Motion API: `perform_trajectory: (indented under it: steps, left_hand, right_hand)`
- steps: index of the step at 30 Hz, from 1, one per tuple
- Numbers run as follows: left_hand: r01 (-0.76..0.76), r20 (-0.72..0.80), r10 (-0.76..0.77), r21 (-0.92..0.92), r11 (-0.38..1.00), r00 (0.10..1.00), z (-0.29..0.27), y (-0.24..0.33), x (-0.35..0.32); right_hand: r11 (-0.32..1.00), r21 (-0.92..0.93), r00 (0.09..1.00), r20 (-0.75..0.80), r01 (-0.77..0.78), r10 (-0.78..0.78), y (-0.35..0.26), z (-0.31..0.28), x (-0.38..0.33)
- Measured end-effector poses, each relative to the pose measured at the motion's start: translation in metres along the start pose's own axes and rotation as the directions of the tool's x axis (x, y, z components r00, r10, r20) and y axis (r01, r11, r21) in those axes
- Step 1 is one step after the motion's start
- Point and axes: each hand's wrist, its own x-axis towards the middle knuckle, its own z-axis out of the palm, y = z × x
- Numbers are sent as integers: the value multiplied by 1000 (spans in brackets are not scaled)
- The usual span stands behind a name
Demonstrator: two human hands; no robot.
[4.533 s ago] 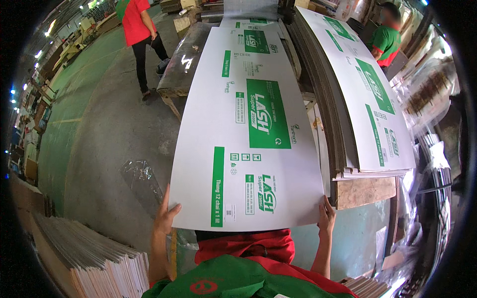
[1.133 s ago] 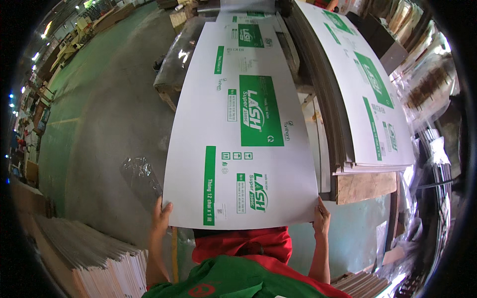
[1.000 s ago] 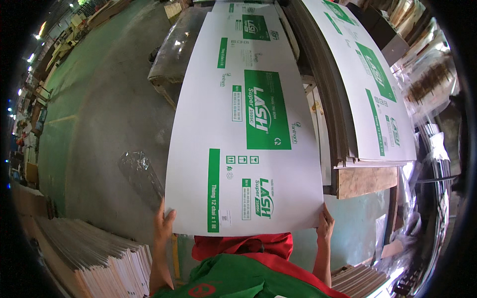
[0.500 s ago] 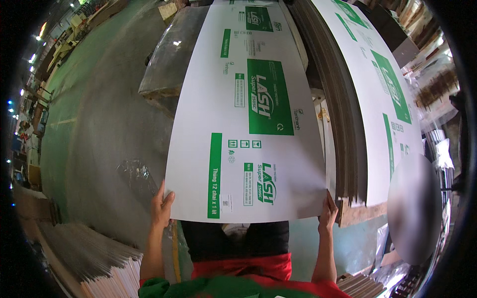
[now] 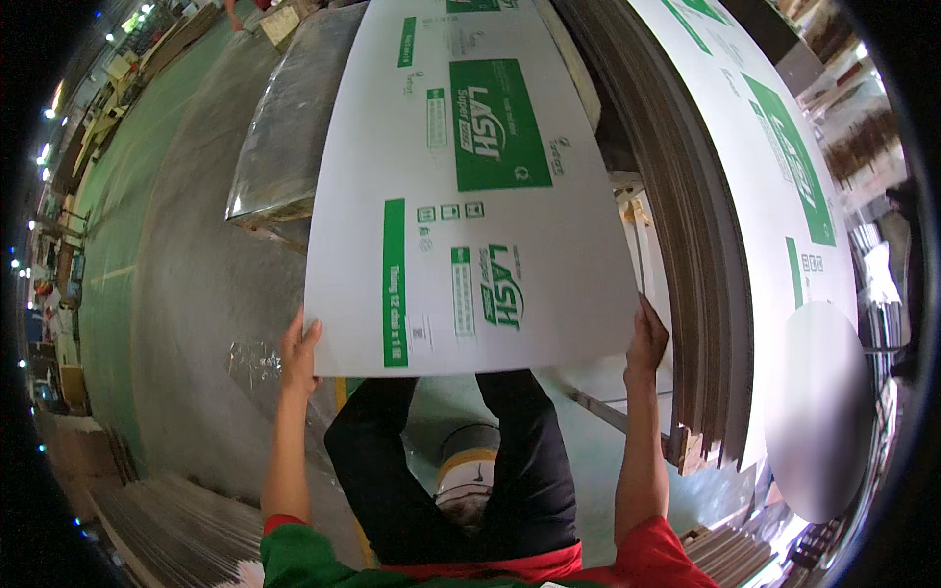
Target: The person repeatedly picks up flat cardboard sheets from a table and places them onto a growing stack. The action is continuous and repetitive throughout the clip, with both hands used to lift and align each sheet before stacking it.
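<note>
A long white cardboard sheet (image 5: 353, 265) with green printed panels stretches away in front of me. My left hand (image 5: 300, 348) grips its near left corner, thumb on top and the other fingers hidden beneath. At the near right corner, my right hand (image 5: 647, 338) is closed on the sheet's edge. The near edge lies above my knees, and the far end runs out of the picture at the top.
A tall stack of cardboard sheets (image 5: 708, 294) on a wooden pallet (image 5: 694, 451) rises at the right. At the far left is a plastic-covered block (image 5: 294, 127). Between my legs stands a bucket (image 5: 467, 472). More stacked sheets (image 5: 167, 519) lie at lower left.
Both hands and the sheet's near edge have shifted away from me, toward the top of the picture. My legs and the bucket show more fully now. Both hands keep their hold.
</note>
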Motion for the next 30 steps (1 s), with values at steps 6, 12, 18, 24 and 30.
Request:
perform_trajectory:
  steps: [6,12,18,24,30]
  left_hand:
    - [88,-75,-94,-82,993,993,11,1,88]
    - [125,-396,-337,-473,872,854,74,39,94]
    - [106,541,199,-480,871,817,248,127,-133]
    - [249,884,137,-270,930,447,350,254,-236]
    - [282,868,154,-314,906,473,373,278,-245]
  right_hand:
    - [996,51,994,-75,-78,82,-5,63,80]
    - [673,-483,825,251,560,-506,-171,24,-55]
    - [375,-769,711,142,518,-689,-212,-151,-148]
    - [129,-916,876,311,379,-370,-192,-204,-129]
    - [-156,-843,666,507,514,-546,-247,-193,-138]
